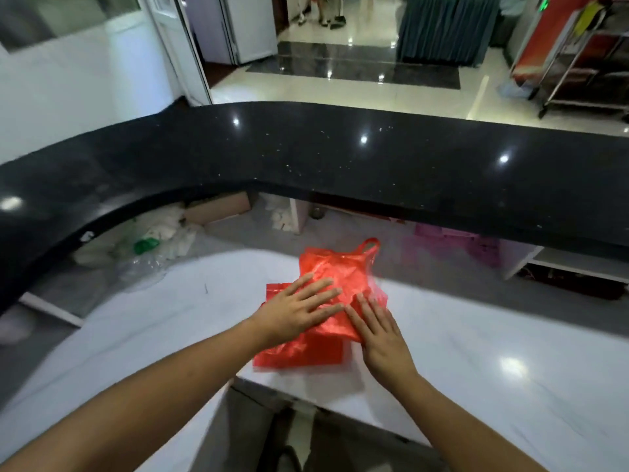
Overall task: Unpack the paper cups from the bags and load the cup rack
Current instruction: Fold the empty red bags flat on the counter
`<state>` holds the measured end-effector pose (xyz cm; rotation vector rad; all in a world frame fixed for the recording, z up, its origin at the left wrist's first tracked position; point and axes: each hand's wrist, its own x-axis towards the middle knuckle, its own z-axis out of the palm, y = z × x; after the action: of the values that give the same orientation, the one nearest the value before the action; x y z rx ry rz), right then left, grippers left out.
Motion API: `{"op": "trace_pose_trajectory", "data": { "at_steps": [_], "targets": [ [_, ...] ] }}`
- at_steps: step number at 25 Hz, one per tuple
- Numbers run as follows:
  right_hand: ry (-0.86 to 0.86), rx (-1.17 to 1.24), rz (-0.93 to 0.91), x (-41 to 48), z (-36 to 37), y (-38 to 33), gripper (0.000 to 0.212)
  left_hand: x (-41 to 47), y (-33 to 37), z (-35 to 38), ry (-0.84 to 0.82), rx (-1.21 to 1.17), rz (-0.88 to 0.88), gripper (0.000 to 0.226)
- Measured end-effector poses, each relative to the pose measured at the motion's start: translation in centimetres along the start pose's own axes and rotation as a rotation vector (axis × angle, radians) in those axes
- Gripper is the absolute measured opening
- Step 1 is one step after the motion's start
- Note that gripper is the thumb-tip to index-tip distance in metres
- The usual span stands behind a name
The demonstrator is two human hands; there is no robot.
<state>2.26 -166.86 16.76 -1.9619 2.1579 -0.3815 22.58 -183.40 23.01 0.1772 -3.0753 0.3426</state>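
Note:
A flattened red plastic bag lies on the white desk, on top of another red bag whose lower edge sticks out toward me. My left hand presses flat on the upper bag with straight, spread fingers. My right hand lies flat beside it on the bag's right edge, fingers straight. One handle loop of the bag points away from me. No paper cups and no cup rack are in view.
A raised black glossy counter curves along the far side of the desk. Under it sit clear plastic wrapping with a green item, a cardboard box and a pink bag. A metal trolley stands far right.

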Motion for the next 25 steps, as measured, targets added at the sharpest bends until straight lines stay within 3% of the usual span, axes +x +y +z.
{"op": "trace_pose_trajectory", "data": {
  "at_steps": [3, 7, 14, 18, 22, 25],
  "targets": [
    [-0.177, -0.065, -0.115, 2.5, 3.1, -3.2, 0.064, -7.4, -1.7, 3.2, -0.204, -0.158, -0.122, 0.061],
    [-0.446, -0.146, -0.126, 3.7, 5.7, -5.4, 0.060, -11.8, -1.0, 6.3, -0.437, -0.325, -0.263, 0.065],
    [-0.522, -0.253, -0.144, 4.4, 5.4, -6.2, 0.089, -12.4, -0.7, 9.7, -0.419, -0.454, -0.316, 0.092],
    [-0.459, -0.221, -0.166, 4.7, 5.0, -5.4, 0.065, -13.0, -1.0, 11.3, -0.370, -0.487, -0.294, 0.093],
    [-0.309, 0.093, -0.093, 5.3, 4.1, -4.9, 0.039, -13.8, -0.9, 11.5, -0.304, -0.563, -0.319, 0.085],
    [-0.376, 0.312, 0.105, 7.1, 2.1, -5.0, 0.015, -13.7, -0.2, 10.5, -0.163, -0.749, -0.552, 0.060]
  ]
}}
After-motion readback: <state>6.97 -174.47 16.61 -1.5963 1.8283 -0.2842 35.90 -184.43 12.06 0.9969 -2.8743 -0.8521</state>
